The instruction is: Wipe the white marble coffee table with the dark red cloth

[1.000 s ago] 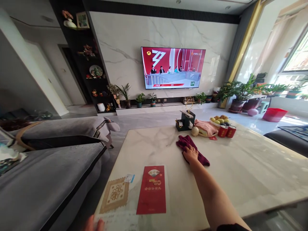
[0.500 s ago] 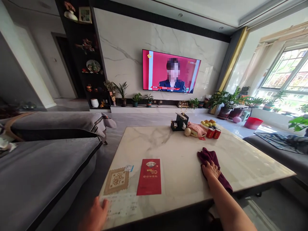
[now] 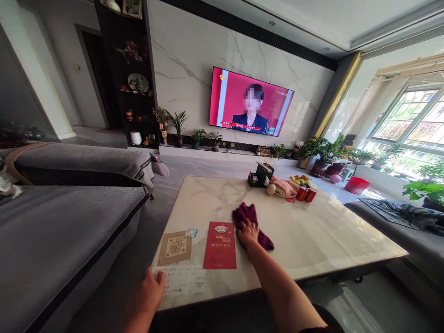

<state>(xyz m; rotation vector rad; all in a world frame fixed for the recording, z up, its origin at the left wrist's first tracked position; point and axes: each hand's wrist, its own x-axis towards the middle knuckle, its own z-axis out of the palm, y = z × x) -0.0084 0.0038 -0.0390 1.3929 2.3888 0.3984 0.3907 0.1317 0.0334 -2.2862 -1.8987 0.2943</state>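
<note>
While pressing maroon cloth onto table, lower centre, under half-spread right hand | left hand at edge, lower left | cannot tell openness or grip

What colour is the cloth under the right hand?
Dark purple-red: the cloth shows best in the head view.

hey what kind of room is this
Probably a home living room: a wall-mounted television hangs beyond a marble-patterned table, and a grey sofa stands to the left.
</note>
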